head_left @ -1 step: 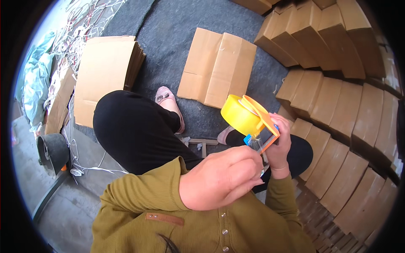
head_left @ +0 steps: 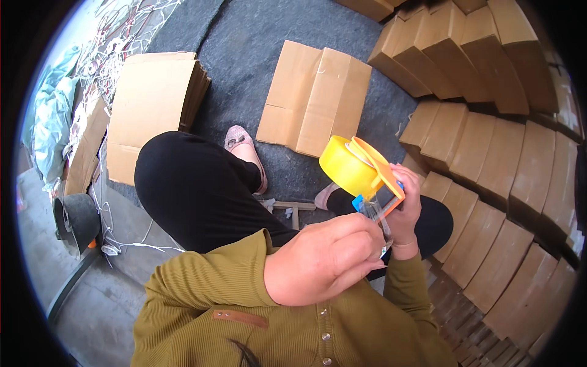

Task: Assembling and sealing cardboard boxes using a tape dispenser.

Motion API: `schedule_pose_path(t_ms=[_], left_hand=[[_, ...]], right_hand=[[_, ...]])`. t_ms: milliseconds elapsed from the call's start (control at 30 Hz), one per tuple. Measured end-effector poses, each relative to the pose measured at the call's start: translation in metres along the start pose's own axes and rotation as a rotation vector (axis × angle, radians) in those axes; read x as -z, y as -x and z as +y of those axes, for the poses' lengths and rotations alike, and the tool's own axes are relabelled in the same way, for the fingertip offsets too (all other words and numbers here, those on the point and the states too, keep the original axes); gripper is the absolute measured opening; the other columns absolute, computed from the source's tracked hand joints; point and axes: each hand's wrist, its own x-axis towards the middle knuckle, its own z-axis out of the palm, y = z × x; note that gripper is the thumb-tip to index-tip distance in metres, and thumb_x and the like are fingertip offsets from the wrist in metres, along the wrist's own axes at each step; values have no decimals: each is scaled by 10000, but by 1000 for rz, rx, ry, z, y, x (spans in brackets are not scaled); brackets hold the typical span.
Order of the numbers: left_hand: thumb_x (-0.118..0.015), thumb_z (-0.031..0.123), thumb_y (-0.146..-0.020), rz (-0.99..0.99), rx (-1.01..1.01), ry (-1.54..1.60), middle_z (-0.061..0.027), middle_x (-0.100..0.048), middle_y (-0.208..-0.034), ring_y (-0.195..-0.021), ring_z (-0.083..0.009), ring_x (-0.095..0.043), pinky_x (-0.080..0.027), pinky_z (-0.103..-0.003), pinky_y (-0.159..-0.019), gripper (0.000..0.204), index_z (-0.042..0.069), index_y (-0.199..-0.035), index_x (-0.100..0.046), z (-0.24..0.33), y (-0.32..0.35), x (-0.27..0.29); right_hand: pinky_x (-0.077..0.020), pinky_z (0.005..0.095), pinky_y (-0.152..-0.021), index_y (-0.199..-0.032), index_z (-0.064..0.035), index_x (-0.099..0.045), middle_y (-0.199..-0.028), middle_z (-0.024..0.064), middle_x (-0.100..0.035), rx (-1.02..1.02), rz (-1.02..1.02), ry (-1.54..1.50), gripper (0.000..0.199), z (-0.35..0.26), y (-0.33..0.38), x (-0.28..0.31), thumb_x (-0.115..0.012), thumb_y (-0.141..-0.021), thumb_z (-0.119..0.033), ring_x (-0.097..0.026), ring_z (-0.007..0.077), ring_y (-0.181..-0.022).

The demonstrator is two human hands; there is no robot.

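Note:
My right hand grips an orange tape dispenser loaded with a thick yellow roll of tape. The dispenser tilts up and to the left above my right thigh. My left hand is closed close beside its cutting end, fingers curled inward. A strip of clear tape runs from the dispenser down to those fingers, which pinch it; the fingertips are partly hidden. Beyond the dispenser, a flattened cardboard box with fold creases lies on the dark grey mat.
A stack of flat cardboard stands left of my knee. Rows of brown cardboard boxes line the right side. Tangled white cords, a pale blue plastic bag and a dark round object are at the left. The grey mat covers the floor ahead.
My left hand has shifted very slightly to the right, nearer the dispenser. The dispenser in my right hand has barely moved.

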Motion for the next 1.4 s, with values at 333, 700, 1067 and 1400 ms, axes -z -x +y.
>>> schedule_pose_path(t_ms=[333, 700, 1067, 1400], left_hand=[[-687, 153, -797, -184, -320, -422, -247, -569, -1339, -1133, -336, -631, -571, -335, -839, 438, 59, -1218, -610, 1, -3, -22], [-508, 234, -923, -274, -74, -1072, -219, -347, -1573, -1459, -377, -351, -328, -592, -1112, 480, 88, -1379, -540, -19, -1, -32], [-685, 136, -929, 442, 252, -13, -166, -556, -1267, -1152, -222, -550, -439, -351, -999, 468, -32, -1326, -504, -46, -20, 4], [-544, 403, -1039, 567, 630, 1094, -47, -633, -1212, -1108, -151, -574, -398, -313, -1005, 394, 57, -1226, -578, -67, -39, 4]], right_hand=[[-498, 406, -998, -1268, -27, -520, -1159, 169, -624, -311, 124, -408, 547, 22, 27, -44, -802, -801, -75, -617, 321, -1116], [-508, 292, -904, -1262, -77, -455, -1193, 62, -554, -480, 344, -167, 615, -29, -69, -62, -822, -775, -2, -581, 136, -1051], [-485, 337, -958, -1316, -59, -403, -1239, 93, -543, -436, 356, -589, 710, -13, -65, -66, -821, -745, -6, -575, 182, -1122], [-453, 410, -987, -1196, -43, -527, -1150, 124, -587, -255, 308, -306, 577, -14, -19, -80, -843, -724, -144, -577, 302, -1100]])
